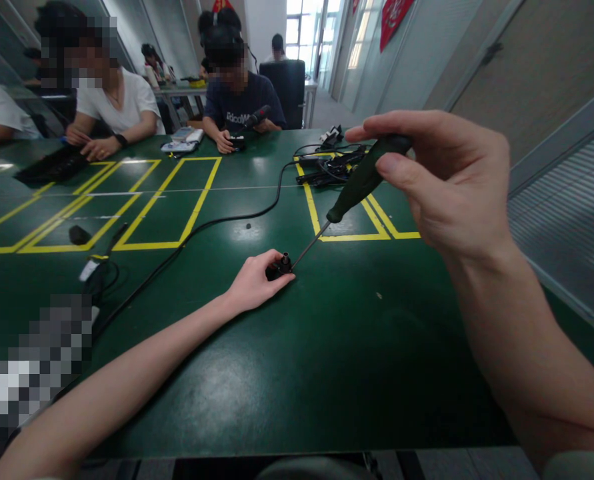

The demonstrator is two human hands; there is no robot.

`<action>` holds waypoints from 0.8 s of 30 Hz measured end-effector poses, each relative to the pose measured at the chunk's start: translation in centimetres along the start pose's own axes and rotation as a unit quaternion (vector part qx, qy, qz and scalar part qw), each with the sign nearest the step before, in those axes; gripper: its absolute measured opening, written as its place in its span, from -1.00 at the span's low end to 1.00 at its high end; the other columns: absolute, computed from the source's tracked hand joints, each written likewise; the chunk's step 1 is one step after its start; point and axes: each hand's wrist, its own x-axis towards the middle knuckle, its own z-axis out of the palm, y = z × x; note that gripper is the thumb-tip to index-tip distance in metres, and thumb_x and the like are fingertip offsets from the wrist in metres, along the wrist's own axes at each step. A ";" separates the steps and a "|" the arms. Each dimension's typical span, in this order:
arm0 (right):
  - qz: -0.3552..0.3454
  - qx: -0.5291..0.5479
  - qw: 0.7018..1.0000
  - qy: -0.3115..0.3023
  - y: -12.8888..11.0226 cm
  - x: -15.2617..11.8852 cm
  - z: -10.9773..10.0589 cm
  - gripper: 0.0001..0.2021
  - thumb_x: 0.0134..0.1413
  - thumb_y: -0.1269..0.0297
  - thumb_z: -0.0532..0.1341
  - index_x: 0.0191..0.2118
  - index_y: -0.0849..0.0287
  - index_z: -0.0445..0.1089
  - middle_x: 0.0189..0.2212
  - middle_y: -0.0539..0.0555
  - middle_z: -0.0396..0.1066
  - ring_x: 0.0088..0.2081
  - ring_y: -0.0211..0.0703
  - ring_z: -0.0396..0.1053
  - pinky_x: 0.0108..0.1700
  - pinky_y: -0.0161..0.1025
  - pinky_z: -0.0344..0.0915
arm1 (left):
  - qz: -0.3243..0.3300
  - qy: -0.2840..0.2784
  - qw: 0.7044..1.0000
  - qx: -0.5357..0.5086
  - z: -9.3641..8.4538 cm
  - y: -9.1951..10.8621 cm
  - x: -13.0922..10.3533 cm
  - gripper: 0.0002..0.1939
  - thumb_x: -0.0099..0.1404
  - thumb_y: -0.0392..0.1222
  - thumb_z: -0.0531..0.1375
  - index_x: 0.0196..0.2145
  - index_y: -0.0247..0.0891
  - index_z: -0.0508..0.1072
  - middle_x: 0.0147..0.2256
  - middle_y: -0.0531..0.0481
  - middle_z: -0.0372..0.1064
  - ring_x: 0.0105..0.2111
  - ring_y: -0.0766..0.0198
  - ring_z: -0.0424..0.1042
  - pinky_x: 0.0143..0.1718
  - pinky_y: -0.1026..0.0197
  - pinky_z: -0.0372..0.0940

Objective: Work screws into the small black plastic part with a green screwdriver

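My left hand (pixel 257 281) rests on the green table and pinches a small black part (pixel 279 267) that has a short metal tube standing up from it. Raised at the right, my right hand (pixel 447 173) grips the dark green handle of a screwdriver (pixel 357 179) between thumb and fingers. The screwdriver slants down to the left, and its thin shaft ends at the right side of the black part, close to my left fingertips. Whether the tip sits in a screw is too small to tell.
A black cable (pixel 217 219) crosses the green table (pixel 357 373) to a pile of black cables (pixel 334 167). Yellow tape (pixel 151 245) marks rectangles. A small connector piece (pixel 94 267) lies left. Across the table, one person (pixel 119 100) handles a black tray; another (pixel 241 100) holds a power tool.
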 end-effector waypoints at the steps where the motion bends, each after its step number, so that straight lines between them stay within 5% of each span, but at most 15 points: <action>1: 0.000 0.005 1.000 0.000 0.1 0.0 0.0 -0.72 0.23 0.28 0.38 0.05 -0.06 0.58 0.00 -0.08 0.65 0.10 -0.21 0.58 0.11 -0.20 0.61 | 0.000 0.001 1.000 0.000 0.0 0.0 0.0 -0.77 0.30 -0.05 0.37 -0.19 -0.22 0.53 -0.25 -0.05 0.62 -0.27 0.11 0.60 -0.19 0.12 0.46; 5: -0.031 0.036 0.999 0.013 0.7 0.1 -0.1 -0.63 0.12 0.30 0.46 0.06 -0.06 0.56 0.01 -0.09 0.60 0.04 -0.20 0.59 0.11 -0.18 0.61 | -0.001 0.002 1.000 -0.003 0.1 -0.1 0.0 -0.78 0.30 -0.06 0.37 -0.19 -0.22 0.53 -0.25 -0.04 0.63 -0.26 0.12 0.60 -0.21 0.13 0.45; 14: 0.008 0.083 0.996 -0.035 0.2 0.0 0.2 -0.81 0.23 0.34 0.38 -0.06 0.08 0.48 -0.22 -0.07 0.64 -0.10 -0.26 0.62 0.02 -0.23 0.59 | -0.003 0.006 1.000 -0.020 0.1 0.2 -0.1 -0.76 0.30 -0.02 0.34 -0.19 -0.23 0.54 -0.28 -0.04 0.61 -0.29 0.11 0.59 -0.17 0.09 0.46; 20: 0.074 0.134 0.976 -0.154 -0.1 -0.3 0.3 -0.61 0.38 0.30 0.23 0.25 -0.01 0.23 -0.04 -0.01 0.58 -0.04 -0.24 0.61 0.12 -0.12 0.59 | -0.009 0.001 0.999 -0.031 -0.1 0.5 0.0 -0.78 0.32 -0.02 0.31 -0.22 -0.22 0.53 -0.33 -0.01 0.59 -0.33 0.15 0.56 -0.22 0.14 0.43; 24: 0.070 0.158 0.976 -0.131 0.0 -0.3 0.3 -0.58 0.35 0.27 0.27 0.24 -0.01 0.21 -0.11 -0.06 0.59 -0.16 -0.26 0.62 -0.02 -0.17 0.64 | -0.013 0.001 0.999 -0.038 -0.1 0.5 0.1 -0.79 0.31 -0.03 0.30 -0.23 -0.22 0.53 -0.33 0.00 0.58 -0.33 0.16 0.55 -0.23 0.15 0.40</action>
